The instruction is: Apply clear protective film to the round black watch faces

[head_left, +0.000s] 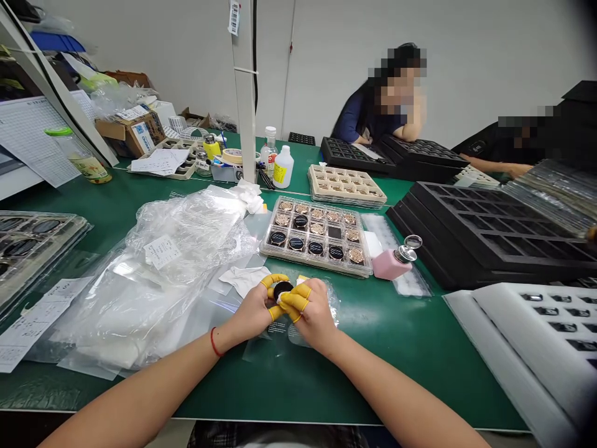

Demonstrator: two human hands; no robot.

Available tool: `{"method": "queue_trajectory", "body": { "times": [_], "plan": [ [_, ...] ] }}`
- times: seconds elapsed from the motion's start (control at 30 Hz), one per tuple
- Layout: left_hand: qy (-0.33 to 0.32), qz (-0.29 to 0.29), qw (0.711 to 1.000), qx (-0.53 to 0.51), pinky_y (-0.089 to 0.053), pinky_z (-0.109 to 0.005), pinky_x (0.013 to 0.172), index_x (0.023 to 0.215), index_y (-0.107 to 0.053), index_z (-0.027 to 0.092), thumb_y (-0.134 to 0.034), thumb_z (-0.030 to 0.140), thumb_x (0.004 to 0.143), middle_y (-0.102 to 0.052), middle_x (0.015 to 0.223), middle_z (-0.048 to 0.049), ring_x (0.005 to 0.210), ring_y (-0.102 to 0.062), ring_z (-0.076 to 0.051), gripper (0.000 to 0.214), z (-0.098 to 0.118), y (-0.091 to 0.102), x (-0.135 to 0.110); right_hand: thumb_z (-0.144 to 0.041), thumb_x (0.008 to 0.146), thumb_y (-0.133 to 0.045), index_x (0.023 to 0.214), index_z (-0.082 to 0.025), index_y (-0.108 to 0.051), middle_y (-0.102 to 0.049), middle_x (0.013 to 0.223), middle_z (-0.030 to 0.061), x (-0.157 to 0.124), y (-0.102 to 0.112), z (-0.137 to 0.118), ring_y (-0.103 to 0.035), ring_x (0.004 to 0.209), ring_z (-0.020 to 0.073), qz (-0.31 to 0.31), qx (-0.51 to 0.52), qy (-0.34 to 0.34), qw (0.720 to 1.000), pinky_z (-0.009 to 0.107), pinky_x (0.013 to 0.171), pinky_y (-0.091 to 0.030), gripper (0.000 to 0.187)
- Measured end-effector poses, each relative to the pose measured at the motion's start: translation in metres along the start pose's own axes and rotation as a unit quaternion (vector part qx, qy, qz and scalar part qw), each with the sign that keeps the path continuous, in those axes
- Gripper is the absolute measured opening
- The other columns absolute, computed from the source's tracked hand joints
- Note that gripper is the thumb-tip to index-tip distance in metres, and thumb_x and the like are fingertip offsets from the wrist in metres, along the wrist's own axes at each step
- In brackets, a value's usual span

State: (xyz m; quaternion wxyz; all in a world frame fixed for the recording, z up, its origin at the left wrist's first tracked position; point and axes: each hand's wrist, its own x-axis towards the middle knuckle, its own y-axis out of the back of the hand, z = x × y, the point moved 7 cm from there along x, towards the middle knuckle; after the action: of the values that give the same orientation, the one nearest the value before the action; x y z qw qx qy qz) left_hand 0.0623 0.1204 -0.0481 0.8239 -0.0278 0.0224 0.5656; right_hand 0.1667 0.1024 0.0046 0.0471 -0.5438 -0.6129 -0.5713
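My left hand (252, 312) is closed around the edge of a round, black-faced watch piece (282, 288), with yellow covers on its fingertips. My right hand (321, 316), also in yellow finger covers, pinches a small white wipe (279, 298) against the piece. Part of the wipe is hidden by the fingers. Just beyond the hands lies a clear plastic tray (313, 267) of round watch pieces, some black-faced and some with gold-toned workings. A crumpled white cloth (246, 280) rests beside my left hand, and a printed clear film (261, 345) lies under both hands.
Clear plastic bags (186, 227) cover the table's left part. A pink pump bottle (392, 264) stands right of the tray. Black foam trays (448, 242) and white foam (499, 323) fill the right side. A white post (245, 93) rises behind. Two people sit across the table.
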Motion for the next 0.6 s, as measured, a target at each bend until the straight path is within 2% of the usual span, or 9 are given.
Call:
{"method": "queue_trajectory", "body": {
  "times": [0.17,0.3,0.47,0.6],
  "plan": [
    [-0.02,-0.002,0.999,0.037,-0.049,-0.027,0.07,0.113,-0.045,0.02,-0.059,0.012,0.071,-0.06,0.093,-0.0014,0.08,-0.06,-0.015,0.045,0.001,0.0,0.001,-0.014,0.083,-0.053,0.084,-0.023,-0.062,-0.059,0.07,0.001,0.0,-0.013,-0.007,-0.044,0.074,0.0163,-0.007,-0.034,0.003,0.999,0.033,0.073,-0.033,0.013],
    [-0.017,-0.016,1.0,0.018,-0.049,-0.027,0.071,0.109,-0.047,0.019,-0.063,0.02,0.073,-0.061,0.093,-0.0023,0.08,-0.06,-0.015,0.039,0.001,-0.004,0.0,-0.016,0.083,-0.053,0.086,-0.022,-0.061,-0.06,0.073,0.0018,0.004,-0.009,0.006,-0.045,0.074,0.0167,0.022,-0.041,-0.046,0.998,0.033,0.072,-0.032,0.01],
    [0.0,-0.005,1.0,-0.004,-0.049,-0.026,0.069,0.115,-0.043,0.02,-0.066,0.025,0.073,-0.061,0.081,0.0011,0.074,-0.06,-0.014,0.048,-0.002,-0.004,0.0,-0.019,0.085,-0.052,0.087,-0.021,-0.061,-0.061,0.076,0.0021,0.004,-0.004,0.017,-0.046,0.074,0.017,0.03,-0.035,-0.095,0.994,0.034,0.074,-0.033,0.009],
    [-0.002,0.023,1.0,-0.015,-0.05,-0.03,0.076,0.112,-0.045,0.02,-0.068,0.026,0.071,-0.063,0.092,-0.0027,0.084,-0.063,-0.017,0.047,-0.002,0.0,0.0,-0.025,0.087,-0.05,0.086,-0.022,-0.061,-0.062,0.076,0.0019,0.006,0.001,0.032,-0.049,0.075,0.0176,0.025,-0.031,-0.159,0.987,0.035,0.077,-0.034,0.011]
  ]
}}
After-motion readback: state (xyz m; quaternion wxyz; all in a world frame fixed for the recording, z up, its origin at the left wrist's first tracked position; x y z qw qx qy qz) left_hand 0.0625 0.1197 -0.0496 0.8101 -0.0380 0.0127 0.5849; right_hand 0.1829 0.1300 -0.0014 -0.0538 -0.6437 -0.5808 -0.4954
